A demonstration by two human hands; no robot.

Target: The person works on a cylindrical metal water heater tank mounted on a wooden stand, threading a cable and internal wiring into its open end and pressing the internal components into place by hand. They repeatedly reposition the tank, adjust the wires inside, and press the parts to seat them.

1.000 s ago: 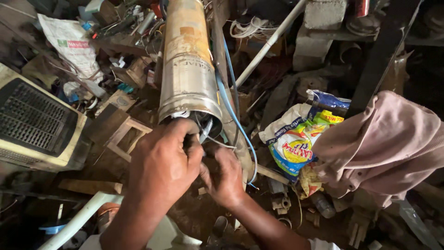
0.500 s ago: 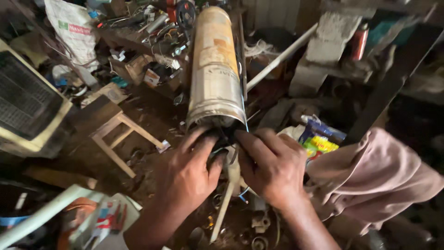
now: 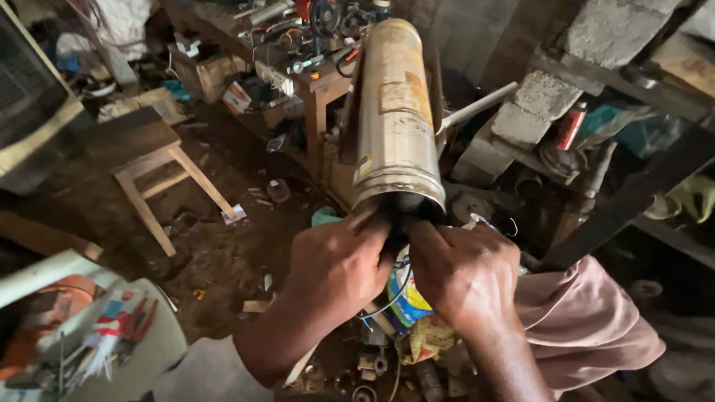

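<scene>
A long steel cylinder, like a pump motor casing with worn stickers, lies lengthwise pointing away from me, its open end nearest. My left hand and my right hand meet at that open end, fingertips pushed into or against its dark mouth. What the fingers grip inside is hidden. A thin blue wire hangs down between the two wrists.
A small wooden stool stands on the dirt floor at left. A cluttered workbench with tools sits behind. Concrete blocks are at right, a pink cloth lower right, a colourful bag under my hands.
The view has swung and the cylinder now fills the centre. Both hands have closed in together on the cylinder's open end; earlier they were lower and more apart.
</scene>
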